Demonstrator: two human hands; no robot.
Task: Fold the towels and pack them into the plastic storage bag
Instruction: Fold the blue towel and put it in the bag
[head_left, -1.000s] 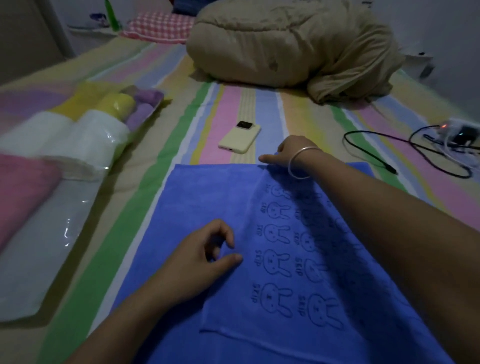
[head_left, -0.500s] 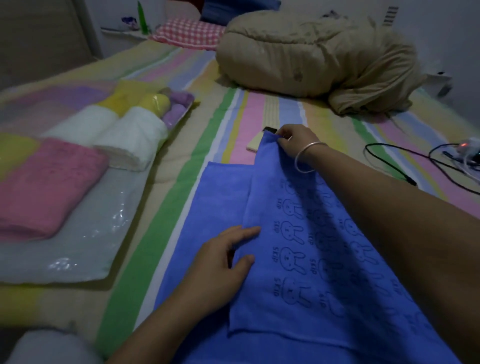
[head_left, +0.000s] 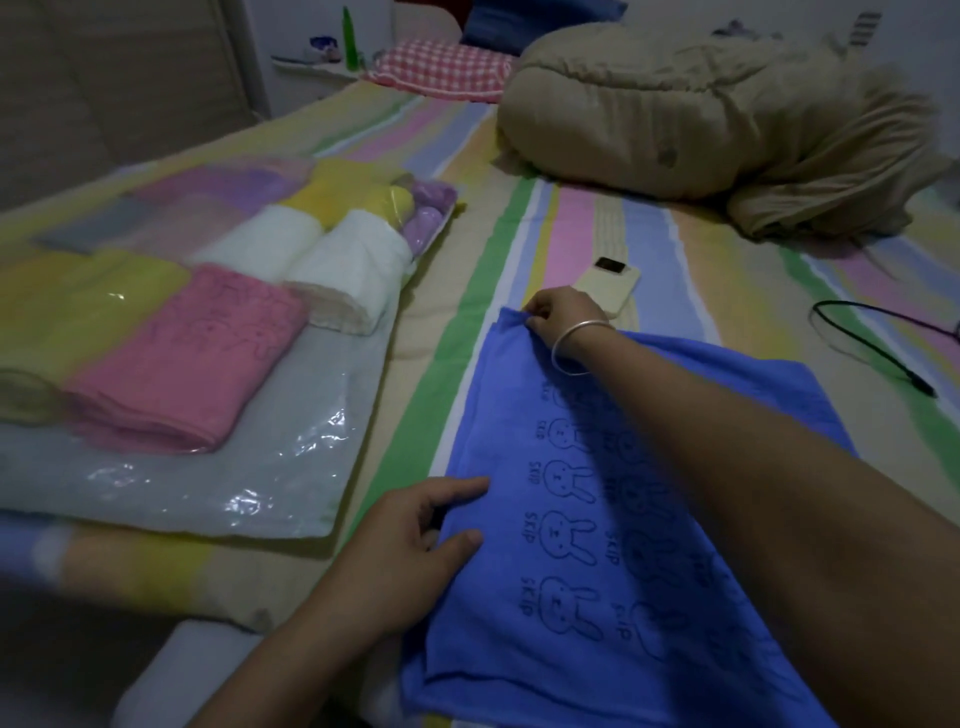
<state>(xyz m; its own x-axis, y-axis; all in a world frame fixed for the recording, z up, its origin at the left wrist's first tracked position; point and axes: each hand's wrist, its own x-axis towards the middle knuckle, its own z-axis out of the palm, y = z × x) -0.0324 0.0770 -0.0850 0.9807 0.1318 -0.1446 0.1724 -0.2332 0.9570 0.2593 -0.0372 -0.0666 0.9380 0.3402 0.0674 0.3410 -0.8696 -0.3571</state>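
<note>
Since half a second ago the blue towel (head_left: 597, 519), a soft cloth printed with rows of rabbit outlines and the word SKIP, has had its upper layer carried across to the left, so the single layer that showed on that side is now covered. The right hand (head_left: 558, 317), a silver bangle (head_left: 574, 348) on its wrist, has moved left with the flap and pinches the towel's far left corner, lifting it into a small peak. The left hand (head_left: 415, 545) has shifted out to the towel's left edge, index finger and thumb stretched flat on the cloth; its other fingers are shadowed

The towel lies doubled on the striped bed sheet (head_left: 587, 228), the printed face up, with a lower layer showing at the far right and along the near end

Left of it a strip of bare sheet separates it from the clear plastic storage bag (head_left: 208, 493), which holds a folded pink towel (head_left: 192, 358) and white rolled towels (head_left: 353, 265). A pale yellow phone (head_left: 610, 283) lies just beyond the right hand, a black cable (head_left: 872, 338) well to the right, and a bundled beige quilt (head_left: 675, 114) at the far end of the bed
</note>
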